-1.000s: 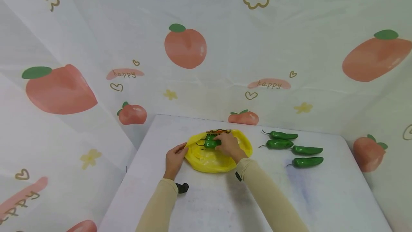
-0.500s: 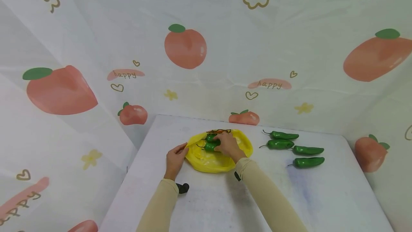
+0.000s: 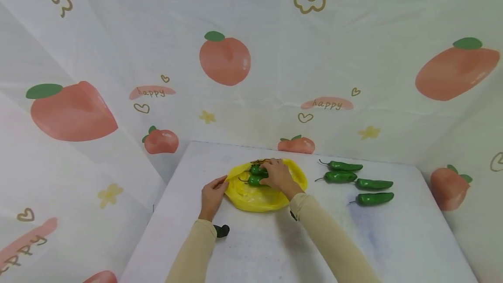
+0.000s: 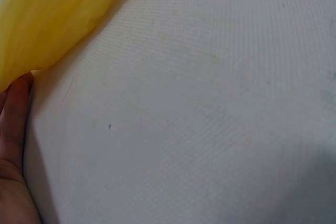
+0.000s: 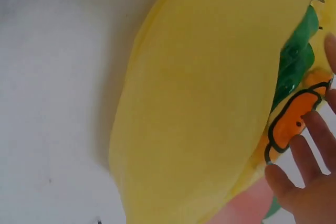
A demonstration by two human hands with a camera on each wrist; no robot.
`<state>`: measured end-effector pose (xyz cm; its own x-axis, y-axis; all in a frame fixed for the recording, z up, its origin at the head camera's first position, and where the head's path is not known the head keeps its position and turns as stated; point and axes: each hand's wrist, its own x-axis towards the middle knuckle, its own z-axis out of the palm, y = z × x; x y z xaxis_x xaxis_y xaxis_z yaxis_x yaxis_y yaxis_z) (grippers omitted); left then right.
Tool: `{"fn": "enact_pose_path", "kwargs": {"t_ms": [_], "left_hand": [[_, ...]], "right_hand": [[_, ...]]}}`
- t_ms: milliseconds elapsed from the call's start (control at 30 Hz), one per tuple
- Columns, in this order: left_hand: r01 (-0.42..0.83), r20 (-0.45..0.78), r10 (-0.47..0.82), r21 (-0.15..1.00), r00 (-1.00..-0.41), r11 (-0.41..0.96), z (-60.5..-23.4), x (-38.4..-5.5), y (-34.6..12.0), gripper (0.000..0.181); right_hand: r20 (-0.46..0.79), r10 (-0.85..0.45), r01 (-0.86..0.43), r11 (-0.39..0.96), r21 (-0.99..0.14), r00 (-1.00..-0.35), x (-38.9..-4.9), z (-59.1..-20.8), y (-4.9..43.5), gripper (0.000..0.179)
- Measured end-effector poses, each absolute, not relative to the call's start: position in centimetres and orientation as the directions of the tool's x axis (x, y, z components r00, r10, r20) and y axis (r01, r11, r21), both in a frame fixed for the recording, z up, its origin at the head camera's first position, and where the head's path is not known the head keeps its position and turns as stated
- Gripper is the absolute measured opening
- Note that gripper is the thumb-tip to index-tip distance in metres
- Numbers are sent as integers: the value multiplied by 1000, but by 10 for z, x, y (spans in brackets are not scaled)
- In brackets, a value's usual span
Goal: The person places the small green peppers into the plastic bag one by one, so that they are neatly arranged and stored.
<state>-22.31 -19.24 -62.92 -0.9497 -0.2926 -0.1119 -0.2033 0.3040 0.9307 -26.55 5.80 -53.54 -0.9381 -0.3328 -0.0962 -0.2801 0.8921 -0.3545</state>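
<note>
Green peppers [image 3: 255,180]: now parted inside yellow bag [image 3: 253,204], this pair apparently placed.
Left hand [image 3: 212,193]: pinches the bag's rim.
Right hand [image 3: 278,176]: fingers spread, apparently gripping nothing.

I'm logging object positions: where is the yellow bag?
In the head view, the bag lies below centre on the table, between the left hand at its rim and the four loose peppers to its right.

Pale tabletop [image 3: 251,248] is being bordered at back and sides by white sheeting [image 3: 267,108]; red fruit prints [image 3: 225,61], "happy" lettering [image 3: 151,92] are being displayed; tabletop is being marked by bluish stain [image 3: 367,226].
</note>
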Motion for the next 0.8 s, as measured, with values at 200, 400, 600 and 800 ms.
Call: {"fn": "enact_pose_path", "kwargs": {"t_ms": [200,400,600,800], "left_hand": [[-217,-126,-292,927,-948,304,-629,-223,-193,32],[-217,-133,-282,932,-950,291,-626,-221,-194,32],[-209,-122,-285,932,-951,297,-628,-222,-194,32],[-211,-125,-286,932,-950,294,-629,-222,-193,31]], "right_hand": [[-3,-367,-357,905,-232,-930,-265,-533,63,65],[76,-359,-367,911,-186,-930,-264,-532,71,79],[54,-334,-338,922,-186,-941,-261,-530,80,89],[41,-310,-312,940,-134,-950,-256,-527,92,97]]}}
